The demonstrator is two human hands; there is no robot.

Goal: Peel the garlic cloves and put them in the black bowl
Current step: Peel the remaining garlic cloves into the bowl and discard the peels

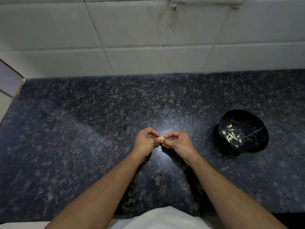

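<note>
Two bare hands meet over the middle of a dark speckled granite counter [82, 146]. I see my left hand [146, 141] and my right hand [177, 142] with fingers curled, both pinching one small garlic clove [160, 139] between their fingertips, held just above the stone. Off to the right, well apart from the hands, a black bowl [252, 142] with thin gold veining sits on the counter, holding several pale peeled cloves [231, 136] near its bottom. White wall tiles [148, 38] rise behind the counter.
</note>
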